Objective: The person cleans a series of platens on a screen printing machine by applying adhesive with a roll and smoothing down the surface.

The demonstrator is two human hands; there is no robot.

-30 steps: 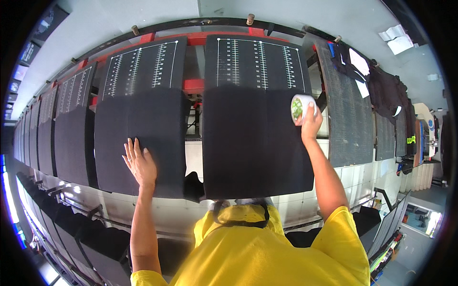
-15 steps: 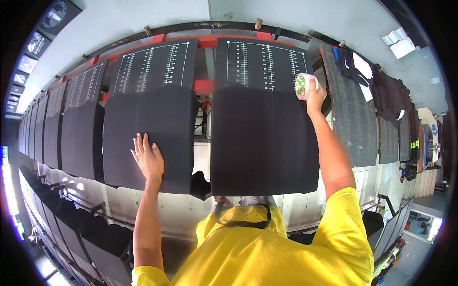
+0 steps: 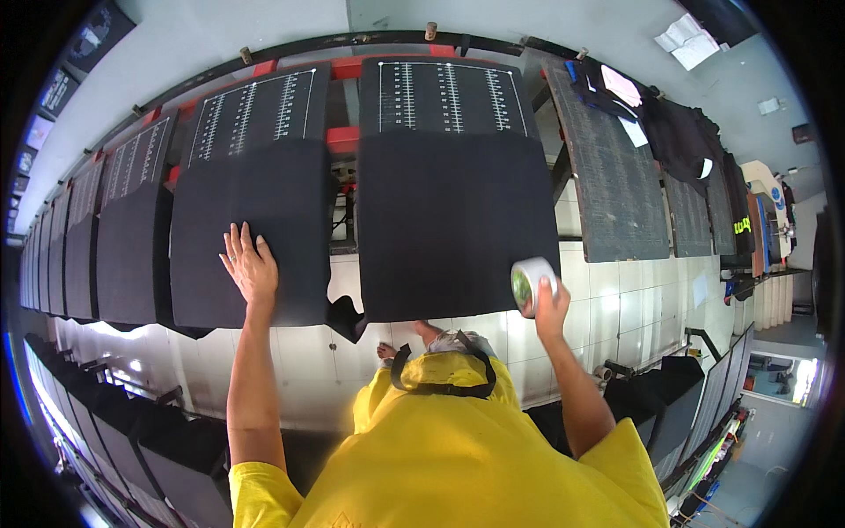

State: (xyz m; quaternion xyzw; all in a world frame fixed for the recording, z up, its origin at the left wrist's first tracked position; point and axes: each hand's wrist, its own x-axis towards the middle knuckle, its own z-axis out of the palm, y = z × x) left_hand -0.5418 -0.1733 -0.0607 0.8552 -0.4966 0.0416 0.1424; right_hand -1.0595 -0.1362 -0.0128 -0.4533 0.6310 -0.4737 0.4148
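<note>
My left hand lies flat, fingers a little spread, on a piece of black fabric stretched over the lower part of a long board. To the right, a second black fabric piece covers the lower part of the neighbouring board, whose bare top bears white ruled markings. My right hand grips what looks like a white roll of tape with a green patterned core. The roll is at that board's lower right corner, tilted; whether it touches the fabric I cannot tell.
More fabric-covered boards run off to the left. A bare, worn grey board stands to the right, with dark garments beyond it. Red frame bars show between boards. Another row of dark boards stands at the lower left.
My right hand has come down along the right board's edge with the roll, from upper part to lower corner. The left hand stays flat on the fabric. The whole view has shifted slightly.
</note>
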